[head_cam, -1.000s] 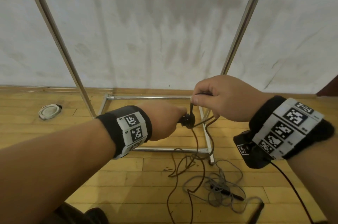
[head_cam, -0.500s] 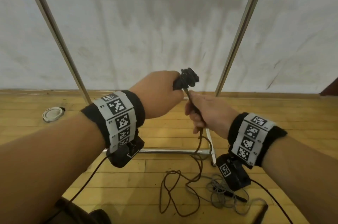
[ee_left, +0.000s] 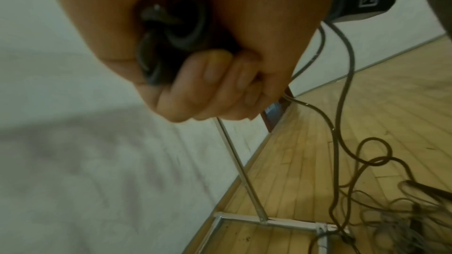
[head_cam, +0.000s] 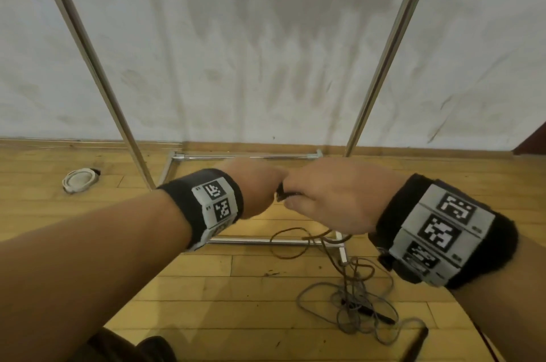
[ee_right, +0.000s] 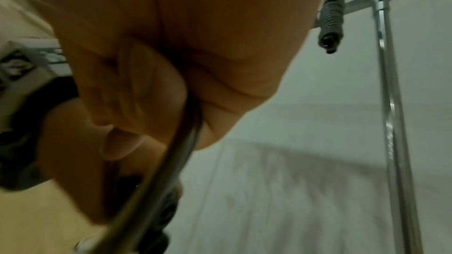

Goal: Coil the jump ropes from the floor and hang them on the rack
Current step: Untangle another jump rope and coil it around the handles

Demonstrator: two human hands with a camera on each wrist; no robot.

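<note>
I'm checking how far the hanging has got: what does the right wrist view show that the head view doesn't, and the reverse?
Only the right wrist view shows the rack's top bar with a coiled grey rope already hanging from it. Only the head view shows the tangled ropes on the floor, a white coil near the wall, and the rack's base. Both show the right hand gripping the dark rope, beside the left hand, and a rack upright.

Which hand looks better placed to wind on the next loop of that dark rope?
Probably the right hand: the rope runs out of its grip down to the floor. The left hand is busy gripping the bundle.
</note>
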